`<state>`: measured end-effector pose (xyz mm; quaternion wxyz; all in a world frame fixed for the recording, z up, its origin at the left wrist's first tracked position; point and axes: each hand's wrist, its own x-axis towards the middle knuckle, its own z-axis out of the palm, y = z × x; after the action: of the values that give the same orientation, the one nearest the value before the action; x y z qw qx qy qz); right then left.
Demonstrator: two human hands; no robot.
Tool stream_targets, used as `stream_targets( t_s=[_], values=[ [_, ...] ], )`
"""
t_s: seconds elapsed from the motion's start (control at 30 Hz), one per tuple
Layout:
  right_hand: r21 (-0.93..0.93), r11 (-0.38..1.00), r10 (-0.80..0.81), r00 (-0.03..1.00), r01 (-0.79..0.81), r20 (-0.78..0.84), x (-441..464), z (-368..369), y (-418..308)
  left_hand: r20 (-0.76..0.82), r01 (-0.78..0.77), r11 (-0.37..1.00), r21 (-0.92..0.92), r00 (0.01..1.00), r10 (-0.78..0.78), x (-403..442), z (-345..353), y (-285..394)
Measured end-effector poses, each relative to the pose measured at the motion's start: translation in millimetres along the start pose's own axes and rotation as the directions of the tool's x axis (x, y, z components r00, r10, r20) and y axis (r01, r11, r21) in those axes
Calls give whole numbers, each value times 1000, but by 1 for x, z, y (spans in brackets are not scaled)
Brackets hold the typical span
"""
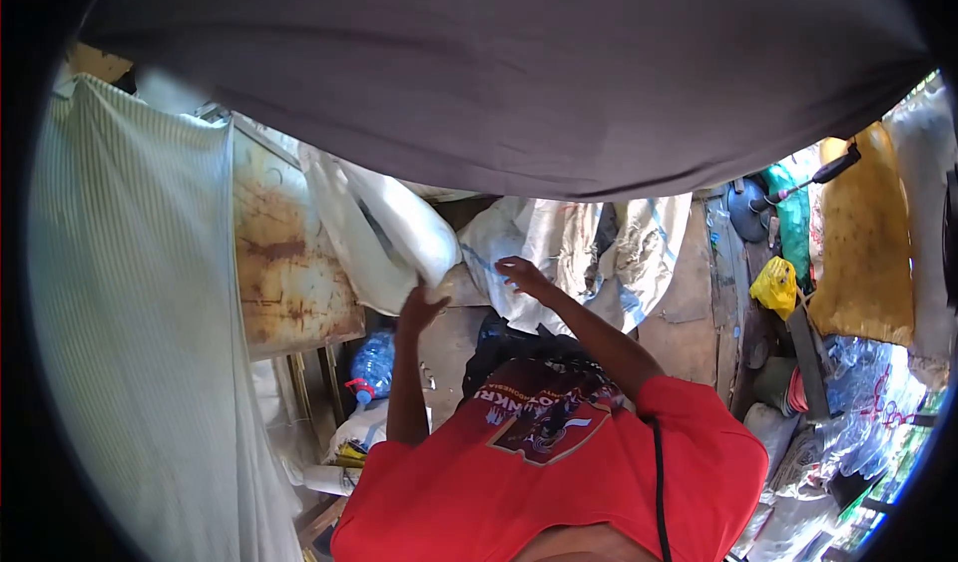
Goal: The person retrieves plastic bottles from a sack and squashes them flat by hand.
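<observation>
My left hand (421, 308) is raised at the lower end of a smooth white sack or sheet (411, 225). Its fingers are curled around a small pale patch, too blurred to name. To the right, my right hand (524, 277) is held out with its fingers apart and slightly bent. Behind it hangs a creased white woven sack (497, 238) with blue stripes. I see nothing in the right hand, and I cannot tell whether its fingertips touch the sack. More dirty white sacking (639, 248) hangs further right.
Dark cloth (539, 73) hangs across the top. At left are a striped curtain (150, 292) and a rusty metal panel (284, 253). A blue plastic bottle (373, 364) is beside my left forearm. On the right are a yellow plastic bag (774, 287) and clear plastic (868, 392).
</observation>
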<state>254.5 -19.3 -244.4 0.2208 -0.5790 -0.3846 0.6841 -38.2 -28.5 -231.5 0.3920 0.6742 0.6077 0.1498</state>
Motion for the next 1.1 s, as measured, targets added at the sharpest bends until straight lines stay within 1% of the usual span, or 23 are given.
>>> stream_targets(
  t_s=[0.07,0.13,0.17,0.2,0.23,0.27,0.3,0.4,0.43,0.47,0.5,0.53,0.57,0.6,0.67,0.73,0.8,0.87,0.9,0.93,1.0,1.1],
  values=[
    [-131,987,-84,993,94,78,3,37,-40,48,-151,988,31,988,150,5,16,-1],
    [-318,915,-269,963,248,-25,40,81,-30,153,-225,972,-70,960,234,9,16,10],
    [-414,856,-367,928,310,-64,54,96,-27,201,-260,958,-122,939,280,15,11,13],
    [-360,911,-251,964,203,-92,52,105,-40,369,-45,986,-163,924,103,30,4,1],
    [-300,950,-130,985,90,-114,49,112,-51,532,175,971,-162,844,-63,47,-5,-11],
    [-236,971,-7,991,-24,-132,47,117,-61,526,295,887,-356,847,-71,42,-20,-2],
    [-253,967,4,992,-35,-124,54,119,-62,520,395,750,-531,850,-79,37,-35,9],
    [-242,944,-254,962,223,-103,56,129,-59,515,422,716,-557,851,-100,84,-52,-61],
    [-389,843,-445,888,372,-117,57,133,-57,494,284,907,-311,864,-101,96,-61,-55],
    [-531,699,-613,784,479,-99,58,135,-55,465,118,993,-30,881,-91,104,-69,-52],
    [-496,724,-575,816,480,-49,43,134,-69,504,-228,965,128,853,135,127,-61,-79],
    [-458,748,-537,844,480,8,18,138,-92,609,-436,815,382,782,132,152,-53,-99],
    [-428,753,-550,835,500,9,6,143,-104,670,-529,705,472,735,103,163,-50,-100],
    [-397,756,-563,827,520,12,1,150,-112,672,-503,714,488,738,61,171,-50,-92],
    [-332,721,-640,768,609,19,-5,160,-121,661,-426,754,500,750,-14,182,-48,-79],
    [-325,713,-643,764,622,50,-34,161,-146,652,-380,779,499,757,-48,188,-46,-65],
    [-180,649,-746,665,739,38,-61,160,-165,647,-359,787,502,759,-66,195,-43,-56],
    [-117,666,-739,673,737,32,-85,156,-181,651,-327,803,498,752,-98,196,-33,-56],
    [-206,628,-760,648,751,47,-87,153,-184,651,-310,811,497,750,-113,196,-29,-53],
    [-237,631,-752,657,739,48,-101,148,-196,654,-295,818,494,746,-126,193,-26,-49],
    [-186,626,-764,643,758,51,-118,139,-209,658,-266,833,485,738,-148,190,-17,-45],
    [-138,624,-779,627,769,-26,-147,131,-228,664,-222,852,473,725,-180,185,-9,-41]
  ],
)
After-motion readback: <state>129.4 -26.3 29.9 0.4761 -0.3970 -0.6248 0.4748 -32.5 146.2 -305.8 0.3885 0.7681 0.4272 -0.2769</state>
